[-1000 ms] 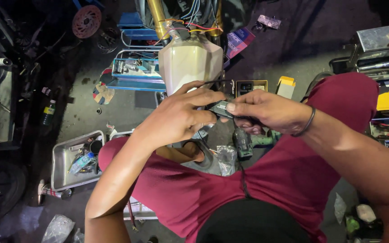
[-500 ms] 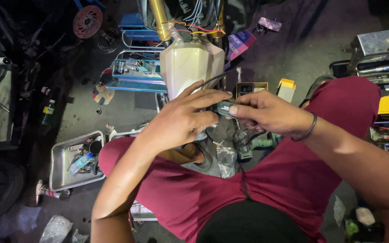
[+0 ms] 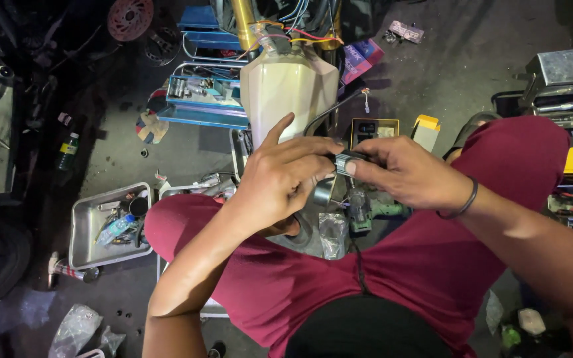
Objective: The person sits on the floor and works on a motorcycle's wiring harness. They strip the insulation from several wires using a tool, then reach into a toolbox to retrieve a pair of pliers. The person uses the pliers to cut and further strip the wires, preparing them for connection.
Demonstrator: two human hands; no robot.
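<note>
**A:** Starting closest to the camera, what have I got?

**B:** Red trousers (image 3: 339,278), knees apart, seated low over the floor. Above them both hands meet. My left hand (image 3: 280,176) curls around from the left, fingers folded over the top, index finger raised free. My right hand (image 3: 409,172), with a dark band on the wrist, pinches a small grey ribbed part (image 3: 345,162) between thumb and fingertips. The part sits right between the two hands, held up over the lap, touched by both.

**A:** So both grips are closed on it?

**B:** The right is clearly a pinch on it. The left is pressed against it, but its fingers hide the contact, so I can't tell how firmly it holds.

**A:** What worries you?

**B:** A black cable (image 3: 329,113) arcs up just behind the hands; I can't see whether it joins the part. If it does, a twist could strain it. And if the pinch slips, I'd judge the part falls into the clutter below, near the green power tool (image 3: 366,212), and is hard to find in this light.

**A:** Farther out?

**B:** A metal tray (image 3: 84,229) of odds and ends left of the knee, then the cream-coloured fender (image 3: 286,86) and blue tool trays (image 3: 200,106) beyond.
</note>
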